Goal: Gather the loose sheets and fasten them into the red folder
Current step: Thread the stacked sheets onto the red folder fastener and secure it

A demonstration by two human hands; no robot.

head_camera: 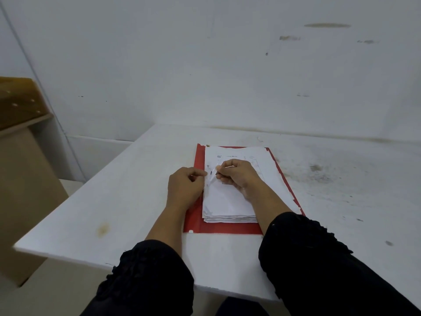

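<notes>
Stack of sheets [230, 201] flat on the open red folder [200, 224], mid white table [114, 201] — left edge lifted. Left hand [185, 188] curled, fingertips pinched at that edge; right hand [237, 174] closed on the raised paper — black sleeves [307, 258] below.

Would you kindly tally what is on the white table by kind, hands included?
Red folder: 1
Stack of sheets: 1
Hands: 2, left hand and right hand, both at the stack's left edge
Total: 4
</notes>
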